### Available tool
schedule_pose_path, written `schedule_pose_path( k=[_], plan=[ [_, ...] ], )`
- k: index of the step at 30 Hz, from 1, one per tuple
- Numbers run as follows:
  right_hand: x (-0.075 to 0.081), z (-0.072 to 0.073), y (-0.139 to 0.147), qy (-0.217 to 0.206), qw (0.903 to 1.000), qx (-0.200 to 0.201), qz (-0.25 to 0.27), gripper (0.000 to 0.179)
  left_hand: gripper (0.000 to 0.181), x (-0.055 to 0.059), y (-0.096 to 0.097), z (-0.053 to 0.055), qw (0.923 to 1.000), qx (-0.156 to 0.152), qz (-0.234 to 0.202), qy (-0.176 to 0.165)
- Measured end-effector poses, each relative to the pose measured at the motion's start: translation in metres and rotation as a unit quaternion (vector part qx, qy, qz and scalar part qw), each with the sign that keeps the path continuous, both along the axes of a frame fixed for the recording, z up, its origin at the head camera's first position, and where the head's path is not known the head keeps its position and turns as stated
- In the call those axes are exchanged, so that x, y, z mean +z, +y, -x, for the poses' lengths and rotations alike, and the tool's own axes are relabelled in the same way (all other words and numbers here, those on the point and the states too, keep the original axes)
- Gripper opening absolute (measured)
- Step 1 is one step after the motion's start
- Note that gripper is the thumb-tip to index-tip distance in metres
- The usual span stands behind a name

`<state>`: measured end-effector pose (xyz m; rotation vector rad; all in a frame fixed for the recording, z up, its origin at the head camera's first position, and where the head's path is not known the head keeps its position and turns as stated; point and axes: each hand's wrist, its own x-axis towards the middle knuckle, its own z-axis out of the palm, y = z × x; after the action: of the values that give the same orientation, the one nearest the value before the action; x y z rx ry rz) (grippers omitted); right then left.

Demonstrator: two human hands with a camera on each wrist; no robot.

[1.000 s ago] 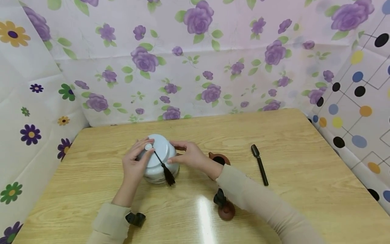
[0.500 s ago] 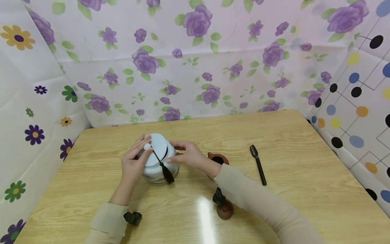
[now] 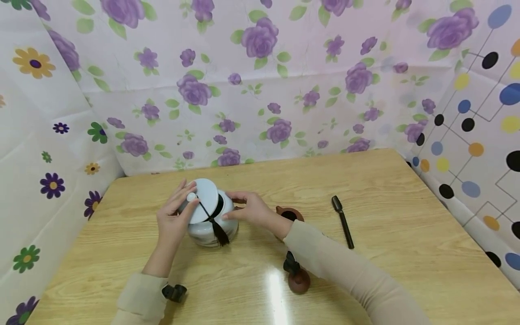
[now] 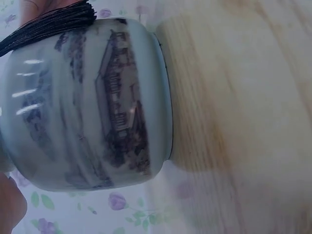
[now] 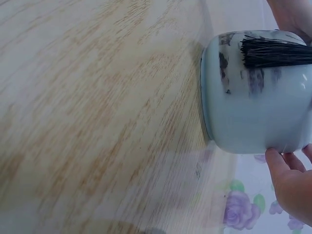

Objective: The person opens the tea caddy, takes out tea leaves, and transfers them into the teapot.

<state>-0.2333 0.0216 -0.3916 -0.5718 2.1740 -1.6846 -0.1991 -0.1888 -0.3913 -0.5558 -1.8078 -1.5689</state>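
A pale porcelain jar point(image 3: 203, 234) stands upright on the wooden table, left of the middle. Its painted scene of buildings shows in the left wrist view on the jar's wall point(image 4: 92, 107). My left hand point(image 3: 171, 222) grips the jar's lid point(image 3: 208, 192) beside its round knob. The lid sits off-centre to the left, and a dark crescent of the jar's mouth shows at the right. From the knob a black tassel point(image 3: 220, 234) hangs over the jar's front. My right hand point(image 3: 257, 211) holds the jar's right side between thumb and fingers; its fingertips point(image 5: 274, 155) touch the wall in the right wrist view.
Behind my right forearm is a reddish-brown clay pot point(image 3: 291, 213), partly hidden, its dark opening upward. A small round brown clay piece point(image 3: 299, 282) lies nearer, beside the right wrist camera. Farther right lies a dark scoop point(image 3: 343, 221). Patterned cloth surrounds the table's back and sides.
My left hand has slid the lid leftward, uncovering a dark strip of the jar's mouth. The tassel shifted slightly left with it. My right hand stays on the jar. The head view tilted slightly.
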Motion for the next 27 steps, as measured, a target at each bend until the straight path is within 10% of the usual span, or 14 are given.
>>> schedule_pose_path(
  k=[27],
  plan=[
    [-0.001,0.002,-0.003,0.023,0.9994,-0.016,-0.021,0.064,0.03,-0.004,-0.011,-0.063,0.9975,-0.065,0.009,0.028]
  ],
)
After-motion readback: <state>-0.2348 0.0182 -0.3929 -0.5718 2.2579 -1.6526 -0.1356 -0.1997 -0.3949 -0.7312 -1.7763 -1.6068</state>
